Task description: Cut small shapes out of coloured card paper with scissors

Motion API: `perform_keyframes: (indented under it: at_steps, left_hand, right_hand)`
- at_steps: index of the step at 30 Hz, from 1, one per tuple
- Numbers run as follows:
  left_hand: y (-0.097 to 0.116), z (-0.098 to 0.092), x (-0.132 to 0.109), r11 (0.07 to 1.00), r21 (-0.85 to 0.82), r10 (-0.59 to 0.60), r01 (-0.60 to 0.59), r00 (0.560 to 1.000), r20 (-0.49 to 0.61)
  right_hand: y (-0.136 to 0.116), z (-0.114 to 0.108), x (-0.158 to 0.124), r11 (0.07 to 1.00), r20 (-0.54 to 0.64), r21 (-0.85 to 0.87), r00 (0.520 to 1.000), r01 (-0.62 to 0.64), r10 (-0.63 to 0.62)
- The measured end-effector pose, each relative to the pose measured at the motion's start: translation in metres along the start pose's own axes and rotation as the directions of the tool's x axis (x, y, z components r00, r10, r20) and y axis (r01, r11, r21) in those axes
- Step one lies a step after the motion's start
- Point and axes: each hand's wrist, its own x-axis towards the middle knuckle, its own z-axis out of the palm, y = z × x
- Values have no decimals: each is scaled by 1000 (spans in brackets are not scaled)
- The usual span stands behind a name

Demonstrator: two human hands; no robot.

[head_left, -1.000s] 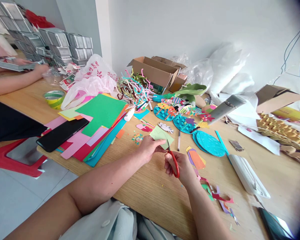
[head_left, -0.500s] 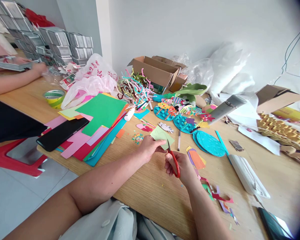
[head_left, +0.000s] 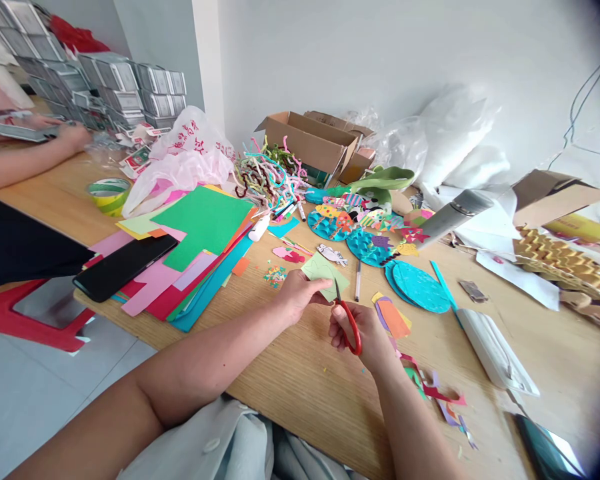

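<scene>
My left hand [head_left: 300,295] pinches a light green piece of paper [head_left: 325,275] that bears a faint drawn outline. The fingers of my right hand [head_left: 363,333] are closed round the red handles of a pair of scissors [head_left: 351,327]. The dark blades meet the paper's right lower edge, close to my left thumb. Just beyond the paper lie a white fish cutout [head_left: 332,254] and pink paper shapes [head_left: 289,255]. Tiny coloured bits [head_left: 275,276] are scattered left of the paper, and a pen [head_left: 357,280] rests to its right.
Coloured paper sheets [head_left: 205,223] and a black phone [head_left: 125,268] lie on the left. Blue ovals [head_left: 423,287], a power strip [head_left: 497,350] and paper scraps [head_left: 445,397] are on the right. Farther back stand a cardboard box [head_left: 305,140] and a tumbler [head_left: 453,217]. Another person's hand [head_left: 73,139] is at far left.
My hands, the paper and the scissors stay in nearly the same place. At far left the other person's hand has shifted slightly.
</scene>
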Motion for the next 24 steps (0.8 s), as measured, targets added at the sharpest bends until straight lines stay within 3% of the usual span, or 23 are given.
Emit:
perform_keyframes:
  at_steps: [24]
  left_hand:
    - [1,0,1,998,66,3,-2,1000,-12]
  right_hand:
    - [0,-4,-1,999,70,-1,997,40,-40]
